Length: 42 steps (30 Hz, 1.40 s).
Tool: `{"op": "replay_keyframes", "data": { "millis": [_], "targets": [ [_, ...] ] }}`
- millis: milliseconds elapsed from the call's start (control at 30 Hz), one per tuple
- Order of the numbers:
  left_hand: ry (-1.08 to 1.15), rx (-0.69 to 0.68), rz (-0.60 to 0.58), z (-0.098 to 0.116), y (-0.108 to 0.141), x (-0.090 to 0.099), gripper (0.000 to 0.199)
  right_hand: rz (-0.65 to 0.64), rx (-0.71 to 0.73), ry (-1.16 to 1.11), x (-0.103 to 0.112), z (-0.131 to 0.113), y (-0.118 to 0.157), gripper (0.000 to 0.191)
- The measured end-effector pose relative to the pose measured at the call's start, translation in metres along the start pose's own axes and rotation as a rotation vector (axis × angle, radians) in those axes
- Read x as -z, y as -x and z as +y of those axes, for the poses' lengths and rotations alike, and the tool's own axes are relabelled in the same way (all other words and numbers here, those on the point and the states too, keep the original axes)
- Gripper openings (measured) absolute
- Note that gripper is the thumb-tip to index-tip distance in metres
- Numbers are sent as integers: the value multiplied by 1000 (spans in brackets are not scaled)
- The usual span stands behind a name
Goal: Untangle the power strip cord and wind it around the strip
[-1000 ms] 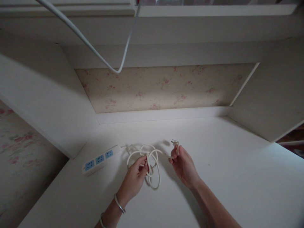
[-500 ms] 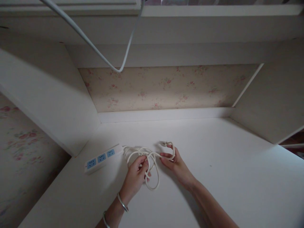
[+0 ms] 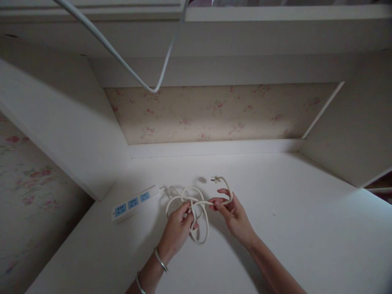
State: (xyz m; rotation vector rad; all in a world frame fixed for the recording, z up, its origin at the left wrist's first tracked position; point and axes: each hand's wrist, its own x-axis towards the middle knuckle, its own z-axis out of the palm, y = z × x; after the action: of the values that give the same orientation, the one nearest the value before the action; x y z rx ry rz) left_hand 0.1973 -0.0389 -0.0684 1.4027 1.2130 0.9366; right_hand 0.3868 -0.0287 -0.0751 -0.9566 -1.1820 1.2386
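A white power strip [image 3: 131, 204] with blue socket faces lies at an angle on the white desktop, left of my hands. From its far end runs a cream power cord [image 3: 207, 228], looped and tangled between my hands. My left hand [image 3: 179, 226] pinches the crossing loops, its fingertips partly hidden by them. With thumb and fingers, my right hand [image 3: 234, 214] grips the cord near its plug end. The plug [image 3: 216, 179] sticks up above my right fingers, prongs pointing left, apart from the desktop.
A thick white cable [image 3: 122, 61] hangs in a V at the upper left, nearest the camera. White side panels [image 3: 64, 122] and an overhead shelf [image 3: 260, 36] frame the desktop [image 3: 300, 228]. Floral wallpaper [image 3: 220, 114] covers the back.
The plug has swung upward and its prongs now show clearly. My right hand has shifted slightly right along with the cord, while my left still pinches the loops.
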Motion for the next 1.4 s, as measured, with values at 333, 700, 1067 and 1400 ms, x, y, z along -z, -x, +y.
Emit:
{"op": "replay_keyframes", "data": {
  "millis": [333, 700, 1067, 1400],
  "targets": [
    [-270, -162, 12, 9, 5, -2, 21, -178, 100, 382, -16, 1, 10, 26],
    [-428, -237, -9, 2, 2, 1, 28, -4, -159, -506, -9, -17, 0, 13],
    [-332, -120, 68, 2, 1, 9, 31, 320, -121, -466, 30, -21, -14, 25],
    [-335, -134, 111, 4, 2, 11, 14, 306, -70, -399, 13, -19, -9, 26]
  ]
}}
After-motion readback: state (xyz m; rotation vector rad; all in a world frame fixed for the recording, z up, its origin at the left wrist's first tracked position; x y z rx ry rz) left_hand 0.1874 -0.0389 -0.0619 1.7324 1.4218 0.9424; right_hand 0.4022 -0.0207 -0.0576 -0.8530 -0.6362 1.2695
